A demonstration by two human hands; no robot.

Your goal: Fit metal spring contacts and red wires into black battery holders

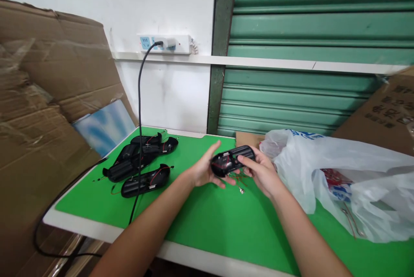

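My right hand (263, 172) grips the right end of a black plastic casing (230, 160) with wires in it, its thumb pressed on the face. My left hand (207, 169) is at the casing's left end, thumb raised and fingers spread partly behind it; whether it bears any weight I cannot tell. Red wires and a small metal piece (241, 191) show just below the casing, over the green mat (220, 216). Several similar black casings (147, 181) with thin red wires lie at the left of the mat.
A black cable (139, 96) hangs from the power strip (164, 44) across the left casings. A white plastic bag (323, 160) with red items and wires covers the right side. Cardboard (58, 66) stands at the left, and a green shutter (307, 31) is behind.
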